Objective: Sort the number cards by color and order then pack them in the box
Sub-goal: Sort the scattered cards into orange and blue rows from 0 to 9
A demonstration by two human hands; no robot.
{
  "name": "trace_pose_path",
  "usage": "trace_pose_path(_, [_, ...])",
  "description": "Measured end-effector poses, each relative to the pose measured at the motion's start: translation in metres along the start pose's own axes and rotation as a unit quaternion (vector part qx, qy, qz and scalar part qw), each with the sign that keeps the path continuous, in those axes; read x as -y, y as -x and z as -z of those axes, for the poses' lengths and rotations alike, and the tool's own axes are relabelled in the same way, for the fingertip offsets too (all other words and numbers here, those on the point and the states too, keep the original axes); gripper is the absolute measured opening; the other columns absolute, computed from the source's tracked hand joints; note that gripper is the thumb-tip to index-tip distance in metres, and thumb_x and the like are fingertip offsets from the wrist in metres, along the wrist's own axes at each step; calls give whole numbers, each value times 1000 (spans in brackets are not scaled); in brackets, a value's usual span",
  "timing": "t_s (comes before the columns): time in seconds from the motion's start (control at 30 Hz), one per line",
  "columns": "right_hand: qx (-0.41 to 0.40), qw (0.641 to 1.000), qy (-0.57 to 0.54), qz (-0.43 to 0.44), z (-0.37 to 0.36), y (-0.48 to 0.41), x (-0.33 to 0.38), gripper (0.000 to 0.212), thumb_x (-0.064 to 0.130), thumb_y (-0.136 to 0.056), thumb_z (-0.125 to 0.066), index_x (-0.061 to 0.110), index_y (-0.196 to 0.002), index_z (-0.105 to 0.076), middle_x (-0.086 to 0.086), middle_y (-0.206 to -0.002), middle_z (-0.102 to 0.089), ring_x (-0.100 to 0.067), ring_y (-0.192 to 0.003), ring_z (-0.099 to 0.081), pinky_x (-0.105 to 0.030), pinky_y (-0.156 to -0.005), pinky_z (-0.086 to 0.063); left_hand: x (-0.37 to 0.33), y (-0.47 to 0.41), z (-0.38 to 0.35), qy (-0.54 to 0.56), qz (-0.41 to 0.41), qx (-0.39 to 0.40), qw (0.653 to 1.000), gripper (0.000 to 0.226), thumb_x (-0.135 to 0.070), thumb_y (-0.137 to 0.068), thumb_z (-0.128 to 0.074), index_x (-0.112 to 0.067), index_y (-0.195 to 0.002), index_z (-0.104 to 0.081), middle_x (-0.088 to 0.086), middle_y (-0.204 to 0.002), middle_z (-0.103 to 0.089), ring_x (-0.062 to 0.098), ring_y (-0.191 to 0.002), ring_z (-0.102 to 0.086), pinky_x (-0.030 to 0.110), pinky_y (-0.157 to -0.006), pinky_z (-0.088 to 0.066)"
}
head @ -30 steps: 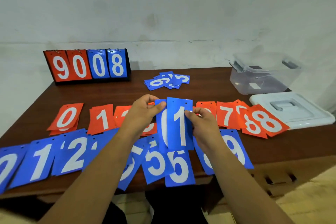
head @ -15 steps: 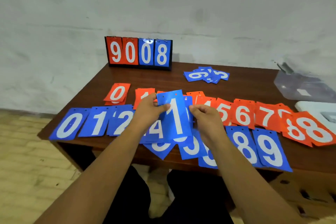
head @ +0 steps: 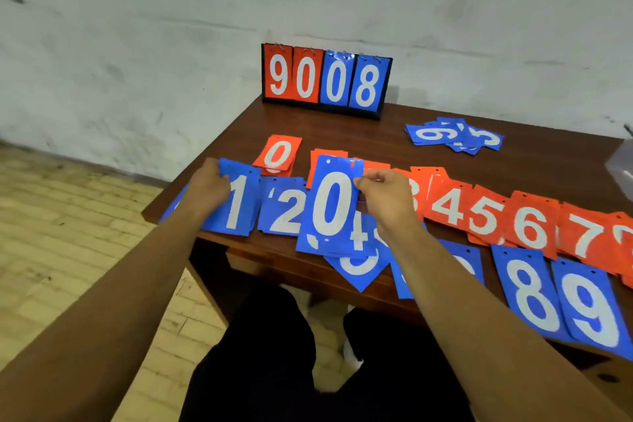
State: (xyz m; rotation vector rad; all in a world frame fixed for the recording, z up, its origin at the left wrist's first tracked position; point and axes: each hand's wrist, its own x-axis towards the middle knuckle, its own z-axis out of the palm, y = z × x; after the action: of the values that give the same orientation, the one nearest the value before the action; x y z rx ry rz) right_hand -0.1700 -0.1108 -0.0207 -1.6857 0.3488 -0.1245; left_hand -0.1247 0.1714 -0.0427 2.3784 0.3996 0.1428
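My left hand [head: 209, 184] grips a blue "1" card [head: 238, 202] by its upper left edge, over the blue pile near the table's left end. My right hand [head: 385, 195] pinches a blue "0" card [head: 330, 204] at its right edge and holds it upright above the blue row. A blue "2" card [head: 286, 212] lies between them. A row of orange cards, from "0" [head: 278, 154] to "7" [head: 589, 238], runs behind. Blue "8" [head: 529, 295] and "9" [head: 594, 310] lie at the front right. A corner of the clear box [head: 621, 169] shows at the right edge.
A scoreboard stand reading 9008 [head: 325, 80] sits at the table's back edge. A loose heap of blue cards [head: 452, 137] lies behind the orange row. The brown table [head: 376, 134] ends at the left, beyond it is brick floor. My dark-trousered legs are under the table.
My left hand has carried the blue "1" card left to the blue pile. My right hand keeps the blue "0" that was behind it. The view has swung left.
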Motion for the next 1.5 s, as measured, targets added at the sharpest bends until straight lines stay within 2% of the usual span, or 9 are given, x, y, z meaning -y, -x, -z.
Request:
trace_pose_path(0.23, [6,1000,20,-1,-16,-2,-4,12,21,-93,-67,15,-83,-65,-1,-88,-74,-15,-80,-73,-33,-66,-62,20,-6,-23,-168,-36,-47,984,40,-28,-94,-63,-6,-127,-60,25,-131,-51,44,-124,-43,46,-105,-35])
trace_pose_path(0.4, [50,999,2,0,-43,3,6,6,9,-92,-63,9,-86,-65,-10,-90,-73,-22,-78,-73,-36,-67,-62,-6,17,-6,106,-76,-33,991,21,-33,-98,-55,-17,-100,-68,-3,-94,-68,15,-87,-64,26,-69,-46])
trace_pose_path(0.53, [102,995,7,16,-88,12,21,20,2,-91,-61,10,-73,-59,-17,-88,-70,-27,-74,-72,-40,-67,-62,-11,21,5,204,-63,131,968,25,-33,-91,-70,-23,-114,-66,-10,-106,-72,10,-95,-69,31,-81,-57])
trace_pose_path(0.67, [146,985,73,50,-128,13,18,18,15,-95,-58,5,-81,-64,-18,-90,-71,-27,-79,-72,-46,-76,-60,13,6,18,248,-41,78,965,30,-7,-92,-66,-16,-120,-60,0,-116,-70,10,-97,-67,30,-84,-55])
trace_pose_path(0.8, [253,861,363,250,-149,19,-12,45,39,-98,-50,16,-136,-52,-6,-143,-50,-24,-133,-43,-42,-109,-37,46,-14,34,121,8,-7,993,35,-3,-92,-56,-10,-127,-59,7,-115,-66,19,-97,-59,30,-83,-44])
trace_pose_path(0.87, [295,785,460,293,-156,20,-27,55,50,-98,-43,26,-147,-39,-6,-159,-27,-24,-148,-18,-48,-120,-15,59,-21,36,65,15,-13,998,38,-4,-90,-54,-9,-127,-60,8,-115,-67,22,-97,-59,30,-82,-42])
trace_pose_path(0.97, [295,745,508,315,-159,19,-42,56,55,-97,-38,31,-148,-34,-6,-162,-17,-25,-150,-8,-51,-121,-3,69,-25,30,14,5,-19,1000,39,-5,-90,-52,-9,-128,-62,12,-119,-67,30,-107,-61,32,-83,-43])
trace_pose_path(1.23, [267,761,506,308,-142,12,-43,56,54,-95,-43,30,-145,-40,-8,-159,-23,-26,-148,-13,-47,-122,-4,79,-34,10,-165,-20,-60,984,42,-19,-95,-54,-11,-137,-56,23,-133,-49,43,-125,-42,47,-106,-35])
trace_pose_path(1.5, [205,843,395,302,-120,-6,-13,52,49,-96,-50,18,-137,-51,-5,-147,-42,-23,-139,-33,-42,-116,-26,17,-27,4,-52,-97,-111,988,24,-20,-92,-53,-10,-110,-66,16,-113,-58,33,-113,-50,43,-98,-42])
